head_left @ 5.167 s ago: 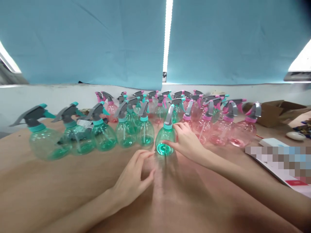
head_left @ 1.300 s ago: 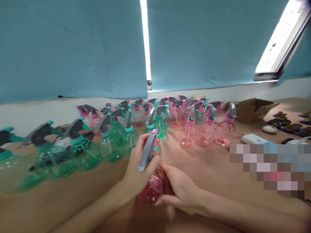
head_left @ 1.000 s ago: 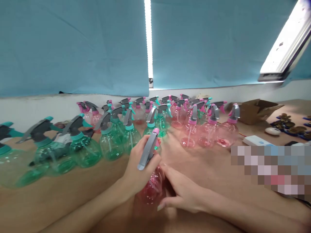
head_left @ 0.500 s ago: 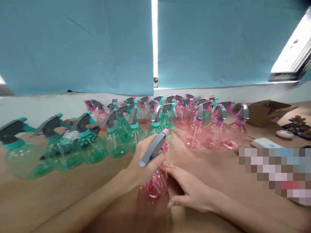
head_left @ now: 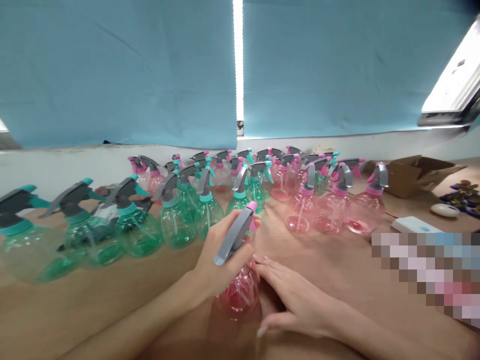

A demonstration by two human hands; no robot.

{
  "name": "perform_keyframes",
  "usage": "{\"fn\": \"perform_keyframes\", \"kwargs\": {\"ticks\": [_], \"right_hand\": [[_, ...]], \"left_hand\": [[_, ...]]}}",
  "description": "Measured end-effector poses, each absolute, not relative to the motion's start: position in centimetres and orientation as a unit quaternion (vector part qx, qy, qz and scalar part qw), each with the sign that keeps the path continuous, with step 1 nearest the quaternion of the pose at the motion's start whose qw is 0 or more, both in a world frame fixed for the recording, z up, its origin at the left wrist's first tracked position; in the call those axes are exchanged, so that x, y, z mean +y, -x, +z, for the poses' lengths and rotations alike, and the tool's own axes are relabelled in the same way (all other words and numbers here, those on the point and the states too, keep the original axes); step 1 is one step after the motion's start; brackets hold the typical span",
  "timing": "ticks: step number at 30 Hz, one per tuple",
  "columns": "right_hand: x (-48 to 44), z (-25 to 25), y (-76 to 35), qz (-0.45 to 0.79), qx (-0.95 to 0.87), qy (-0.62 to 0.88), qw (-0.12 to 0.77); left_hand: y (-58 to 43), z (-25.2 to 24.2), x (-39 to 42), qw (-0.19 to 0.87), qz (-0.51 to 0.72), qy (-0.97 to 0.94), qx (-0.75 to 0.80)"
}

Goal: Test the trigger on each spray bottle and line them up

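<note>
My left hand (head_left: 217, 260) is wrapped round the neck of a pink spray bottle (head_left: 238, 292) with a grey trigger (head_left: 233, 237), which stands on the brown table (head_left: 112, 305) in front of me. My right hand (head_left: 290, 297) lies beside the bottle's right side, fingers stretched out and touching its body. Behind them stand several green spray bottles (head_left: 176, 225) on the left and several pink spray bottles (head_left: 333, 215) on the right.
A white wall ledge and blue curtain (head_left: 150, 75) close off the far side. An open cardboard box (head_left: 412, 172) sits at the far right, with a white box (head_left: 412, 225) and a small white oval object (head_left: 444, 210) near it.
A pink bottle has replaced the green one that my right hand held by the row. Over the last second my right hand slid off its body and flattened; my left keeps its grip.
</note>
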State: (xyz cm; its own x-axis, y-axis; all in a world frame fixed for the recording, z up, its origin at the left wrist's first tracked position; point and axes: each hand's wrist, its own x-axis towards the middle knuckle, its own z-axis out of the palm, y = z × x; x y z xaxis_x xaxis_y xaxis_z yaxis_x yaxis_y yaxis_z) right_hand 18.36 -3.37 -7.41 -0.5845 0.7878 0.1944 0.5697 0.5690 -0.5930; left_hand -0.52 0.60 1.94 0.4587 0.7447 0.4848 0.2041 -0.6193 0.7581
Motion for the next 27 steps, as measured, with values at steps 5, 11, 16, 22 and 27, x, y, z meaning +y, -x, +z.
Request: {"fn": "perform_keyframes", "kwargs": {"ticks": [5, 11, 16, 22, 27], "right_hand": [[-3.1, -7.6, -18.8, 0.213, -0.858, 0.414, 0.218], [-2.7, -7.4, -19.2, 0.205, -0.845, 0.458, 0.185], [-2.6, -7.4, -19.3, 0.203, -0.839, 0.470, 0.186], [-2.5, -7.8, -19.4, 0.205, -0.836, 0.465, 0.207], [-2.6, -7.6, -19.4, 0.208, -0.833, 0.469, 0.207]], "left_hand": [[0.4, 1.6, 0.6, 0.310, 0.427, -0.801, 0.284], [0.7, 1.0, 0.9, 0.315, 0.433, -0.804, 0.260], [0.7, 1.2, 0.8, 0.323, 0.425, -0.802, 0.268], [0.4, 1.6, 0.6, 0.346, 0.421, -0.787, 0.288], [0.4, 1.4, 0.8, 0.350, 0.420, -0.787, 0.286]]}}
